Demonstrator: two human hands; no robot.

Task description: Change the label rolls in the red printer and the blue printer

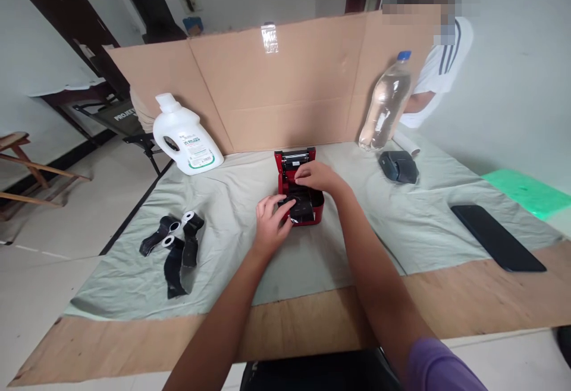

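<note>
A small red device (pixel 318 215) with its black-and-red lid (pixel 295 159) raised stands at the middle of the cloth. Glossy black film (pixel 301 205) lies over its front part. My left hand (pixel 270 222) is at the device's left front, its fingers spread and its fingertips on the black film. My right hand (pixel 316 177) reaches over the device's right side, with fingers bent together inside the opening below the lid; what they hold, if anything, is hidden.
Several black strips on white cores (pixel 173 269) lie at left. A white jug (pixel 190 138) and clear bottle (pixel 387 105) stand by the cardboard screen (pixel 276 93). A dark gadget (pixel 398 167) and black phone (pixel 497 237) lie at right. A person stands behind the screen.
</note>
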